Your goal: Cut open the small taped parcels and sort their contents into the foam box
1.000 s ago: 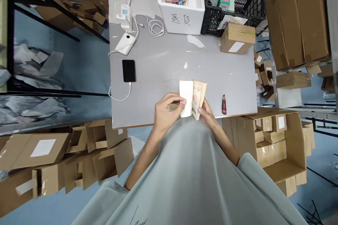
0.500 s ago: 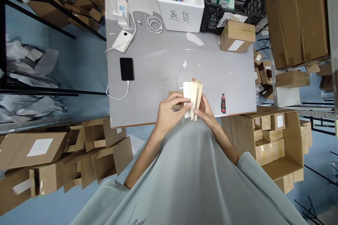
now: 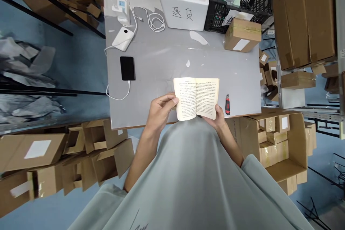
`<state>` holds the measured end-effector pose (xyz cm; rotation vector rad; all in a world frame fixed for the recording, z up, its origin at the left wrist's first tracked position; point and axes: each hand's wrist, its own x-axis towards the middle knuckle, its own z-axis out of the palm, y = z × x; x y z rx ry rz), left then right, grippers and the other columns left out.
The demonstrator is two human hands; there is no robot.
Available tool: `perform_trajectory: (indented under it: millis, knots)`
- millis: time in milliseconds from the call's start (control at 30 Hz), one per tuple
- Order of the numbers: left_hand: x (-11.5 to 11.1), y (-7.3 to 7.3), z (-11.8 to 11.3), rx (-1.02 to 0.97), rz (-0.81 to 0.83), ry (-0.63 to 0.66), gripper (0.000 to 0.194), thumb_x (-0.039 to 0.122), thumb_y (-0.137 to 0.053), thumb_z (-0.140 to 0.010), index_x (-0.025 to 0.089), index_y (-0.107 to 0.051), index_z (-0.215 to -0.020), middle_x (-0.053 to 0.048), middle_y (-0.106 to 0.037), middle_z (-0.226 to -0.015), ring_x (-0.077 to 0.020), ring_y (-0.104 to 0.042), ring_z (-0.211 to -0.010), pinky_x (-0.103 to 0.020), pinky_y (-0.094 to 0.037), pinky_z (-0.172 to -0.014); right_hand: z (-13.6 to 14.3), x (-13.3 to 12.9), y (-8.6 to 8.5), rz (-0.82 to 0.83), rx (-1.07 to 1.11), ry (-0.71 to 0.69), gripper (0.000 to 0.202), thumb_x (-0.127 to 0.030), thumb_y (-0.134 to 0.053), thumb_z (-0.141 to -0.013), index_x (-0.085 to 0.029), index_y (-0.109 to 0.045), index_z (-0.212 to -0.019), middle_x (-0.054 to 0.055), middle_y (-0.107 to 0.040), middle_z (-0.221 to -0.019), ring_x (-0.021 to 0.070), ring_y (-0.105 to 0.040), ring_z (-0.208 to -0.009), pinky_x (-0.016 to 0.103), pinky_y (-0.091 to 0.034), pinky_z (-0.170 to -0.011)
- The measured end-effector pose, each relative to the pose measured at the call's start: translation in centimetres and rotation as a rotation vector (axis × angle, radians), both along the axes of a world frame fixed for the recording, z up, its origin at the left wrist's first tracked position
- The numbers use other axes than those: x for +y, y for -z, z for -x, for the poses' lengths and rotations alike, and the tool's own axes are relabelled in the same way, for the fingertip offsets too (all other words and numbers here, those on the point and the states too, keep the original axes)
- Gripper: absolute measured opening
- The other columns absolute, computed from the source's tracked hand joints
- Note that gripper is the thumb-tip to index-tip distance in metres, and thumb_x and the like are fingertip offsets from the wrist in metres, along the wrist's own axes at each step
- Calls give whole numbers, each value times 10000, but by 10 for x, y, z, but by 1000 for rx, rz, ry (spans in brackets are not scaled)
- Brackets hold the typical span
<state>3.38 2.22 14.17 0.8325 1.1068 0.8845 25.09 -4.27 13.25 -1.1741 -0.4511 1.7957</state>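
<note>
An open book (image 3: 206,97) with printed, cream-coloured pages lies spread between my hands, over the front edge of the grey table (image 3: 161,54). Its left page edge is pinched by my left hand (image 3: 161,109), thumb on top of the page. My right hand (image 3: 217,116) grips the lower right corner, its thumb on the page and its other fingers mostly hidden beneath the book. Just right of the book lies a red and black utility knife (image 3: 228,105), touched by neither hand.
At the back stand a white bin (image 3: 185,14), a black crate (image 3: 215,21) and a small carton (image 3: 242,36). A black phone (image 3: 127,68), a white power bank (image 3: 123,38) and cables lie left. Open cardboard boxes (image 3: 296,143) flank the table below.
The book has opened out flat, with both pages now facing up. My left hand has moved left with one page side, and my right hand has shifted right to the other.
</note>
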Motion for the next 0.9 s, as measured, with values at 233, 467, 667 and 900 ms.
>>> perform_trajectory:
  millis: [233, 467, 667, 900]
  knots:
    - [0, -4, 1, -14, -3, 25, 361, 518, -908, -854, 238, -721, -725, -73, -764, -881, -237, -733, -845, -365, -612, -695, 0, 1, -1, -13, 10, -10, 945, -971, -749, -668, -322, -761, -1354, 126, -781, -1451, 421, -478, -1663, 680, -509, -1293]
    - [-1, -2, 2, -20, 7, 7, 379, 520, -927, -839, 236, -710, -711, -71, -767, -882, -232, -736, -817, -359, -599, -668, -3, 0, 0, -1, 42, -17, 936, -981, -762, -673, -329, -763, -1343, 127, -793, -1413, 427, -494, -1646, 691, -518, -1284]
    - [-1, -3, 1, -63, 18, 38, 406, 545, -943, -856, 229, -722, -727, -85, -791, -927, -243, -759, -866, -375, -629, -714, -4, -1, 4, 10, 54, -20, 1037, -988, -801, -637, -331, -745, -1438, 109, -795, -1441, 419, -555, -1597, 640, -546, -1266]
    - [-2, -11, -5, -98, 42, 48, 467, 586, -990, -802, 214, -724, -708, -87, -792, -906, -251, -762, -886, -362, -618, -729, -2, -1, 6, 99, 135, 70, 785, -813, -785, -823, -320, -739, -1432, 97, -817, -1398, 358, -618, -1543, 571, -598, -1225]
